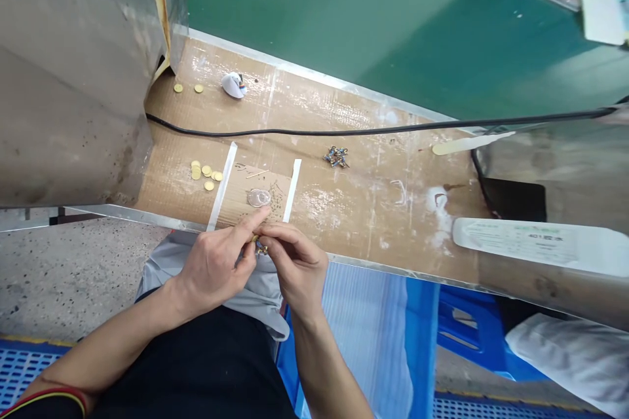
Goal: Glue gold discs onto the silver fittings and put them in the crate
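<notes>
along a narrow cardboard-covered bench (314, 209), a grey metal housing (73, 65) is rising at the far left, with a speckled concrete floor (63, 275) showing beneath it. near the housing, two brass discs (177, 88) are lying on the cardboard just beside a white wad (233, 85), and a black cable (344, 131) is running across the bench behind a loose cluster of brass discs (204, 173). the person's left hand (213, 268), with a striped cord bracelet (49, 396) on the forearm, is nearly closed, its thumb pressing against a small gold-and-blue piece (260, 247) and its index finger reaching just over a clear round disc (259, 198). that disc is lying on the cardboard between two white tape strips (222, 186), and the small piece is being held just off the bench edge, above a grey apron (230, 294). the right hand (297, 268) is also nearly closed, its curled fingertips pinching the same piece from the other side. farther right, a cluster of blue-and-gold pieces (337, 156) is lying on the cardboard, a pale wooden stick (472, 143) is resting near the far edge, a green panel (344, 26) is standing behind the bench, and a blue plastic stool (472, 334) and a white cloth (565, 360) are showing below it.
</notes>
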`<state>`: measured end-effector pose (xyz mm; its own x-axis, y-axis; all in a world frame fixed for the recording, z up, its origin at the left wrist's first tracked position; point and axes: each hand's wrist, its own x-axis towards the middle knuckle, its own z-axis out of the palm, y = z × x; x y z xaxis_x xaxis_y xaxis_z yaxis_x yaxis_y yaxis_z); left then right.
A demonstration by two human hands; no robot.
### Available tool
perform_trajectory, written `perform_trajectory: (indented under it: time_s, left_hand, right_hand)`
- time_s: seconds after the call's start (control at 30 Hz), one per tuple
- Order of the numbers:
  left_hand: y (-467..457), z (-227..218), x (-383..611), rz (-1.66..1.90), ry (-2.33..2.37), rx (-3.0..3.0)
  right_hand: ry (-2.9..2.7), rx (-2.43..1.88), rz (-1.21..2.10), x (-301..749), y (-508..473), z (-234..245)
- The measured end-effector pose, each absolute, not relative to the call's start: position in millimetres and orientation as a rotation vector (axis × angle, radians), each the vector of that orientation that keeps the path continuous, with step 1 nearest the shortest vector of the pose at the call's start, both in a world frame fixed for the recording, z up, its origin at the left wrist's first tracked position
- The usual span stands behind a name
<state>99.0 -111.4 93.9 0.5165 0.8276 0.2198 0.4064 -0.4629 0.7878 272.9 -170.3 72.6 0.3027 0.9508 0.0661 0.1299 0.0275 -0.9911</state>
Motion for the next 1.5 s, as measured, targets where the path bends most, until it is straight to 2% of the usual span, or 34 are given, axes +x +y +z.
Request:
perform_trajectory:
  time_s: [0.57, 0.77, 0.97, 1.1, 1.27, 1.37, 1.5]
  left_hand:
    - [-116.0, 101.2, 105.8, 0.613, 1.014, 1.84]
    - [-109.1, 91.9, 117.1, 0.409, 1.045, 1.553]
    - [-122.2, 85.9, 140.9, 0.202, 0.877, 1.501]
    - [-129.2, 81.5, 153.1, 0.095, 0.805, 1.557]
    - [-133.1, 74.0, 159.8, 0.099, 0.857, 1.553]
    - [-130.1, 68.0, 160.4, 0.082, 0.901, 1.574]
    - [-124.5, 62.6, 162.7, 0.007, 0.857, 1.622]
  right_hand:
    - [-1.063, -1.311, 0.844, 277.4, -179.1, 65.8]
    - [-1.103, -1.186, 0.612, 286.0, -187.7, 53.9]
    - [-1.006, -1.407, 0.492, 298.0, -227.9, 45.8]
    - [-0.599, -1.62, 0.331, 362.6, -272.2, 24.3]
    - [-0.155, -1.929, 0.108, 522.4, -329.3, -27.9]
    - [-0.035, -2.088, 0.121, 599.7, -347.8, -63.1]
    - [-0.015, -2.267, 0.248, 650.1, -347.1, -102.1]
